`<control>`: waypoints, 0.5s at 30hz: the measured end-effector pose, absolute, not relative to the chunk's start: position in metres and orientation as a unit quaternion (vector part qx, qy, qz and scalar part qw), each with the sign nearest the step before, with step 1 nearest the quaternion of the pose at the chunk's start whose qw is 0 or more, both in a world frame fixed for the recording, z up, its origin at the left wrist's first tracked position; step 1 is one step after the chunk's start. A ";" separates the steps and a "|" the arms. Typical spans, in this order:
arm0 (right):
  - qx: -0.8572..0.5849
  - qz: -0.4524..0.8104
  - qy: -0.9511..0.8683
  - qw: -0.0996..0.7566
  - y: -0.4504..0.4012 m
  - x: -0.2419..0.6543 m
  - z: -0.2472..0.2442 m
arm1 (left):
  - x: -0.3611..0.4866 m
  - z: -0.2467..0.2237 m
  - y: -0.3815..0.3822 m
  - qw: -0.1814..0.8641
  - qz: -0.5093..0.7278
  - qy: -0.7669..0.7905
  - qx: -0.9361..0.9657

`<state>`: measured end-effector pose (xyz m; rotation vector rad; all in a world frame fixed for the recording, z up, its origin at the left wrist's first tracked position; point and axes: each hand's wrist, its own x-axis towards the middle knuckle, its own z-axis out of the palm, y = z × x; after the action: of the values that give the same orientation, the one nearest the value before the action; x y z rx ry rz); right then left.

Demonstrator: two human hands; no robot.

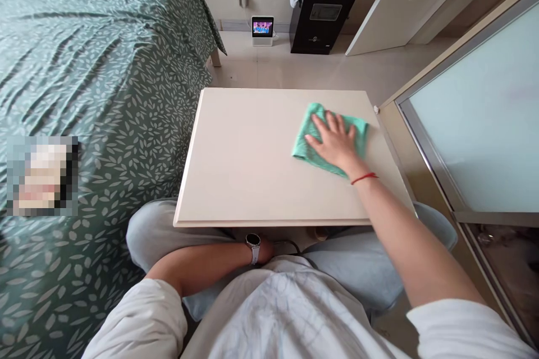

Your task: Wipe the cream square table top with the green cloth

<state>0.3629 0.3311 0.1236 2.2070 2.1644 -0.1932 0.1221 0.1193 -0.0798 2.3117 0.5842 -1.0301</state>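
A pale cream table [252, 157] stands in front of me, over my knees. On its right part lies a folded green cloth [309, 143]. My right hand [334, 140] rests flat on the cloth with its fingers spread, and a red string circles that wrist. My left hand [265, 250] is low in my lap, below the table's near edge; a watch [253, 247] with a pale strap is on its wrist. The fingers of that hand are hidden.
A bed [126, 78] with a green leaf-patterned cover is on the left. Beyond the table are a small screen [262, 28] and a black cabinet [322, 11] with clothes on top. A frosted panel [484, 112] stands close on the right.
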 end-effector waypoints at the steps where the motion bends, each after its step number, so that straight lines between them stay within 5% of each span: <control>1: 0.737 -0.055 0.673 0.026 0.327 0.390 0.120 | 0.122 -0.081 0.119 0.268 -0.381 0.217 0.858; 7: 0.810 -0.041 0.585 -0.013 0.319 0.452 0.109 | 0.123 -0.078 0.122 0.273 -0.384 0.214 0.856; 15: 0.645 -0.097 0.757 0.019 0.350 0.249 0.139 | 0.122 -0.073 0.124 0.279 -0.390 0.220 0.849</control>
<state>0.2489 0.3495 0.1389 2.0035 2.3513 -0.3011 0.1222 0.1238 -0.0731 2.2782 0.5890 -1.0466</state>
